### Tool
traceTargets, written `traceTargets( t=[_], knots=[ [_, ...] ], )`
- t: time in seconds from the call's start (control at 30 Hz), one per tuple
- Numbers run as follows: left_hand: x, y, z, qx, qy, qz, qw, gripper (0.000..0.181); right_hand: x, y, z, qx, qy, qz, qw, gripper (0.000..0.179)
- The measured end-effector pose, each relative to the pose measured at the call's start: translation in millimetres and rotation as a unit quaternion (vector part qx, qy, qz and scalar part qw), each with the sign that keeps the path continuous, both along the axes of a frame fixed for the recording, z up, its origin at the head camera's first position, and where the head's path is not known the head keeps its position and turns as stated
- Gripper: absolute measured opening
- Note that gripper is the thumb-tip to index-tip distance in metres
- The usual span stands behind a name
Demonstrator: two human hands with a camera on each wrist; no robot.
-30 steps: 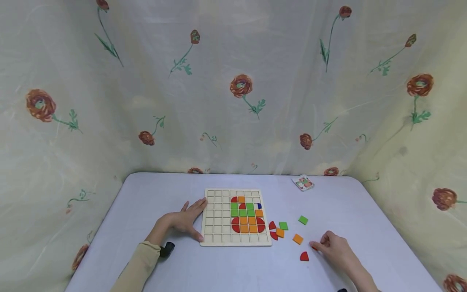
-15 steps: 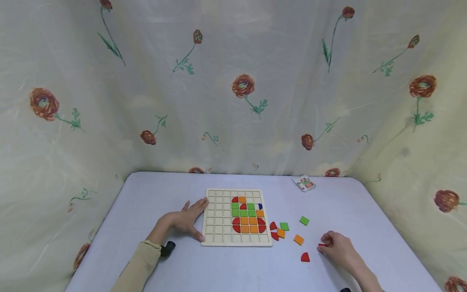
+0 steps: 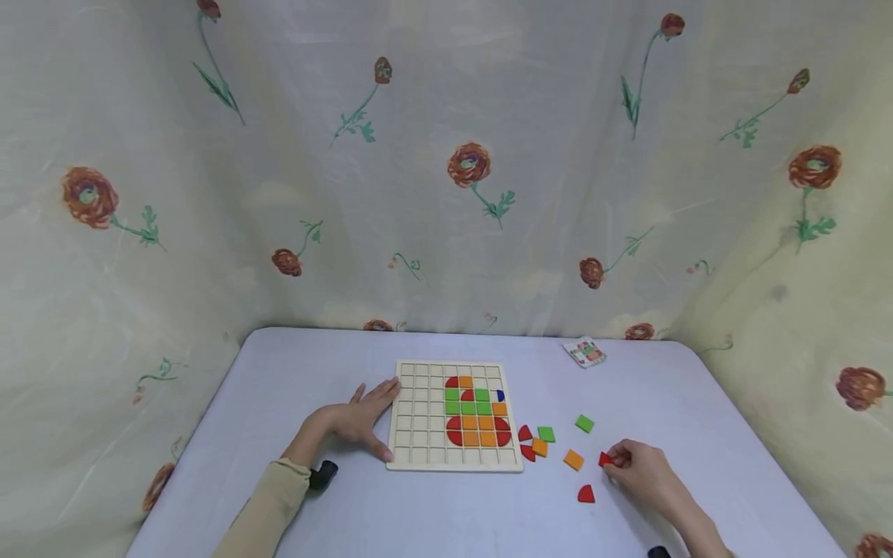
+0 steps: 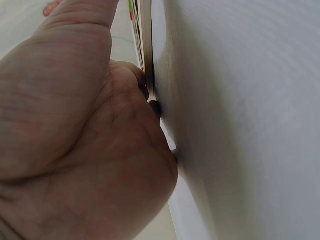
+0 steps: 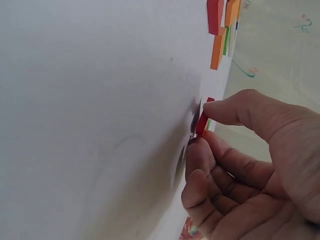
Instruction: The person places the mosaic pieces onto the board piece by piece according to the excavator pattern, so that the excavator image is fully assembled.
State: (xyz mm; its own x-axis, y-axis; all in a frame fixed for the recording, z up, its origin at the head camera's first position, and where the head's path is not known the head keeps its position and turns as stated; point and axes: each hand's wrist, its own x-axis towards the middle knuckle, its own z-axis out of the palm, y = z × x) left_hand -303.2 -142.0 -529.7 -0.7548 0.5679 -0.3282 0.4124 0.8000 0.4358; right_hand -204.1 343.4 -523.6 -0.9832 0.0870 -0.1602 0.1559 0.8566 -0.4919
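Observation:
A pale square grid board [image 3: 418,457] lies on the table, with green, orange, red and blue tiles set in its right half. My left hand [image 3: 357,422] rests at the board's left edge, fingers spread and thumb at its lower corner; the left wrist view shows the palm [image 4: 100,150] beside that edge. Between thumb and fingertips my right hand [image 3: 640,469] pinches a red tile [image 3: 605,459], close over the table. In the right wrist view the red tile [image 5: 202,122] stands tilted on edge, partly hidden by the fingers.
Right of the board lie loose tiles: a red quarter-round tile [image 3: 586,494], orange squares [image 3: 574,459], green squares [image 3: 584,423] and two more red ones [image 3: 528,452] near the board's edge. A small patterned card [image 3: 584,352] lies at the back right. Floral curtains [image 3: 418,155] surround the table.
My right hand has picked at the red tile and turned it, so more of its face shows at the fingertips. The left hand has stayed at the board; the whole view has shifted slightly.

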Motion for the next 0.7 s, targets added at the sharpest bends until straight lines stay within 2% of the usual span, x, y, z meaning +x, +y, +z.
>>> traceTargets(
  t=[0.1,0.27,0.47,0.7],
  knots=[
    [0.0,0.0,1.0,0.001,-0.002,0.000,1.0000,0.130,-9.7,-7,1.4,-0.006,0.012,0.008,0.9999,0.023],
    [0.1,-0.4,0.6,0.000,0.000,0.000,1.0000,0.130,-33.3,-34,8.2,-0.034,0.043,0.046,0.9974,0.026],
    [-0.2,-1.1,-1.1,0.000,0.000,-0.003,1.0000,0.131,-74.3,-81,6.7,-0.074,0.034,0.081,0.9934,0.023],
    [-0.8,-1.8,-2.1,-0.001,0.007,-0.012,0.9999,0.130,-118.7,-132,9.8,-0.081,0.027,0.117,0.9894,0.018]
  ],
)
